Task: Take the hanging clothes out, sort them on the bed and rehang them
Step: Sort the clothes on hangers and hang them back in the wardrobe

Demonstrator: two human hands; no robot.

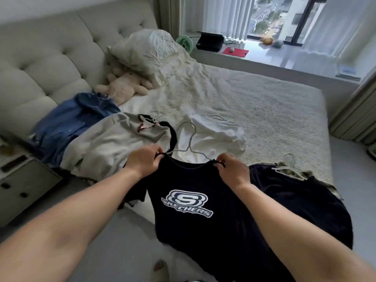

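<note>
— While both forearms reach in from the bottom corners, what do the hands hold?
— The left hand (pixel 144 162) pinches the left shoulder of a navy T-shirt (pixel 195 216), fingers curled tight on the fabric. The right hand (pixel 232 169) pinches the other shoulder the same way. The shirt hangs between them, its white printed logo facing up, its lower part over the near edge of the bed (pixel 264 102).
— And the hanger?
— A grey wire hanger (pixel 188 139) rises from the neckline toward twelve o'clock, its arms going under the collar at each hand.
— What lies around it?
— At three o'clock of the shirt, a dark garment (pixel 295 192) on a white hanger (pixel 289 169). At ten o'clock, a grey top (pixel 114 143) spread flat. Just beyond the hands, a white garment (pixel 219 135). Farther toward ten o'clock, blue denim clothes (pixel 71 123) beside the headboard (pixel 50 64).
— Further back?
— A plush toy (pixel 122 88) below a pillow (pixel 146 51) at eleven o'clock. At one o'clock, the window sill (pixel 284 62) carries a green fan (pixel 184 43), a black box (pixel 209 42) and a red pad (pixel 235 51).
</note>
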